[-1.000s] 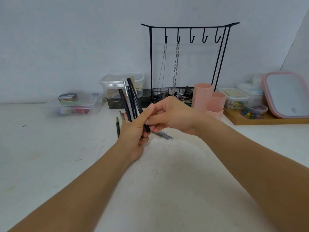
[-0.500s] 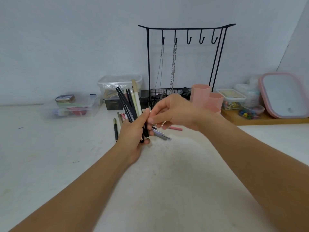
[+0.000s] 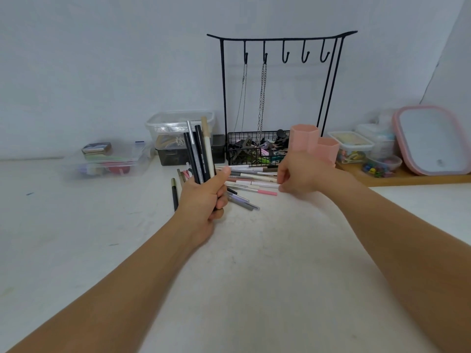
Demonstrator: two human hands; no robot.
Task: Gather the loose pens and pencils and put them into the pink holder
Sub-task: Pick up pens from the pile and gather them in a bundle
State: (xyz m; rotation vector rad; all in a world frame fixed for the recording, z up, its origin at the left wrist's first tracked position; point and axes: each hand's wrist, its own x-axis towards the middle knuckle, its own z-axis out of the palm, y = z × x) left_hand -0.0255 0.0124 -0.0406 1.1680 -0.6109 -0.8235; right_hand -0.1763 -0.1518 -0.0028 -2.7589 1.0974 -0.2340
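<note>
Off to the left, the clear tray (image 3: 109, 164) and the lidded tub (image 3: 178, 123) sit back by the wall, well out of the way, with open table (image 3: 76, 238) in front of them. One dark pen (image 3: 174, 194) lies alone just left of the left hand (image 3: 204, 197).

That hand is wrapped tight round a bundle (image 3: 200, 154) of pens, standing nearly upright and fanned at the top. I'd worry about that fan: the grip is low on the shafts, so a loose one could slide out if the fist eases or tilts.

Between the hands lies the pile (image 3: 251, 179), pens side by side and crossing, a few more poking out under the left fist. The right hand (image 3: 300, 174) has its fingers curled down at the pile's right end, touching or nearly touching a white pen; I can't tell whether it has pinched anything yet. Dragging one out could roll its neighbours, though there is plenty of bare table towards the near side for them to run.

The holder (image 3: 314, 146) stands just behind the right hand, tubes open and seemingly empty. It's close beside the wire rack (image 3: 280, 98) and its basket (image 3: 254, 149), and the wooden board (image 3: 420, 178) is near on the right, so room there is tight. A fanned bundle brought over could catch a rim or tip the holder.
</note>
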